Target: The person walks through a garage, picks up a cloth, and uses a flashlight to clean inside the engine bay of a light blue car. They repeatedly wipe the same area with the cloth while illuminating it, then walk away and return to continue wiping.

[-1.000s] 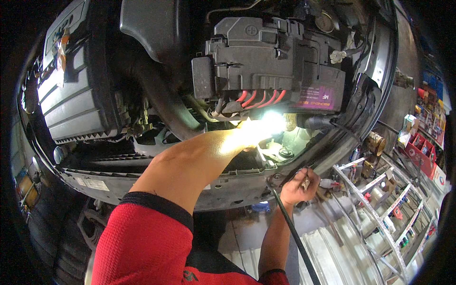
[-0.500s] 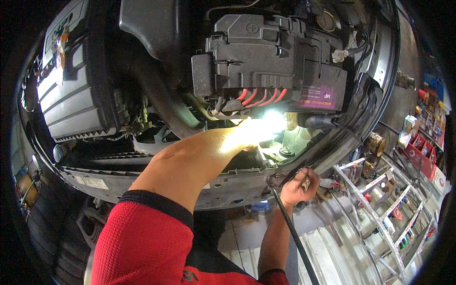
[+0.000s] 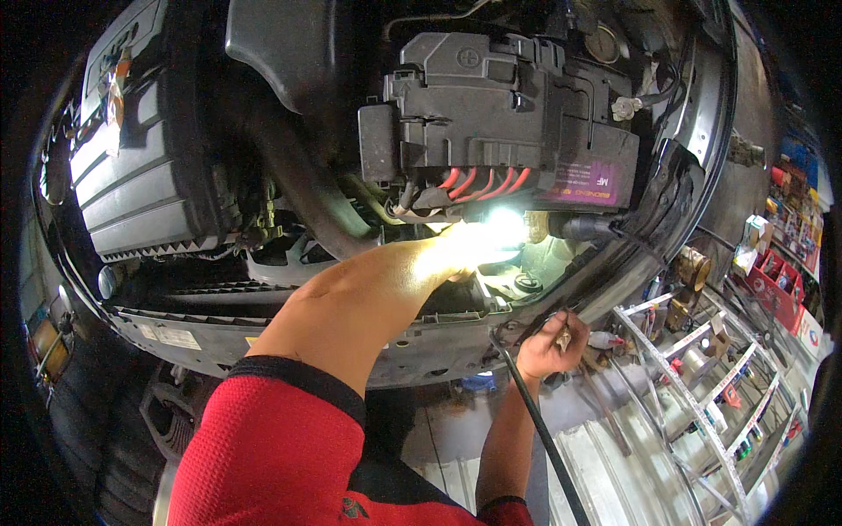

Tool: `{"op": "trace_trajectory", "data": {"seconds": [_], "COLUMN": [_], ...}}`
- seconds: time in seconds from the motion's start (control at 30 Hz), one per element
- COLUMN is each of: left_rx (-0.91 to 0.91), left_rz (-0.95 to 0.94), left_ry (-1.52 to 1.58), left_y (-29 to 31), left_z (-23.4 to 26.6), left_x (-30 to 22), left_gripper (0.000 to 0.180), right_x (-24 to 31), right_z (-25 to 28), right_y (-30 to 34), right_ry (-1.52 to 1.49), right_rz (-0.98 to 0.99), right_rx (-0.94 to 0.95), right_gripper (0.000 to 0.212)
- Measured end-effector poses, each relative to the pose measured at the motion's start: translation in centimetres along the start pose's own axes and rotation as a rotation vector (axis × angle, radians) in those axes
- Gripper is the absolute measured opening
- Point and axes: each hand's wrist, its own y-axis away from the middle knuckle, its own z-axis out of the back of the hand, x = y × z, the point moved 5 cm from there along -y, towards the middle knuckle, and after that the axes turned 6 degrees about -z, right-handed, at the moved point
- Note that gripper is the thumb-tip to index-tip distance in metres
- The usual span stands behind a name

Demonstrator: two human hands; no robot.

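Observation:
My left hand (image 3: 460,250) reaches down into a car's engine bay, below a black fuse box (image 3: 478,96) and red cables (image 3: 482,184). Strong white glare washes it out, so its fingers and anything in them do not show. A round black cap (image 3: 528,283) sits just beyond it. At the front edge of the car, my right hand (image 3: 551,349) is closed, with a small, dull metallic piece (image 3: 564,338) showing among its fingers. Its kind is unclear. A long black hose or rod (image 3: 548,438) runs down beside this hand.
A battery (image 3: 588,180) with a purple label adjoins the fuse box. The ribbed engine cover (image 3: 132,184) lies left, and the front crossmember (image 3: 202,337) runs below my left arm. A metal ladder (image 3: 693,394) and a red tool box (image 3: 776,285) are on the right.
The view has shifted slightly, and my left forearm appears a little further right and lower. Both hands stay in nearly the same places.

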Motion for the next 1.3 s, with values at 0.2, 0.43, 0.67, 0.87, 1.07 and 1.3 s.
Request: {"op": "trace_trajectory", "data": {"seconds": [0.2,0.43,0.67,0.87,1.07,1.3], "left_rx": [0.061,0.057,0.11,0.062,0.04,0.016], "left_rz": [0.003,-0.036,0.018,0.02,0.05,0.112], "left_ry": [-0.705,-0.83,-0.956,-0.629,-0.477,-0.676], "left_y": [1.3,2.0,1.4,1.2,1.7,1.5], "left_z": [0.0,-1.4,-0.9,-0.4,-0.8,-0.3], "left_x": [-2.2,-4.1,-3.6,-2.1,-2.9,-2.4], "left_gripper": [0.039,0.039,0.041,0.041,0.042,0.044], "right_x": [-1.0,-1.1,-0.9,-0.4,-0.7,-1.1], "right_z": [-0.1,-0.1,0.0,-0.1,0.0,-0.1], "right_y": [0.5,0.4,0.5,0.1,0.5,0.4], "right_ry": [-0.123,-0.083,-0.043,-0.039,-0.056,-0.053], "right_rz": [-0.135,-0.098,-0.107,-0.038,-0.122,-0.096], "right_rx": [-0.008,0.011,-0.007,-0.008,-0.024,-0.009], "right_gripper": [0.016,0.015,0.016,0.018,0.021,0.019]}}
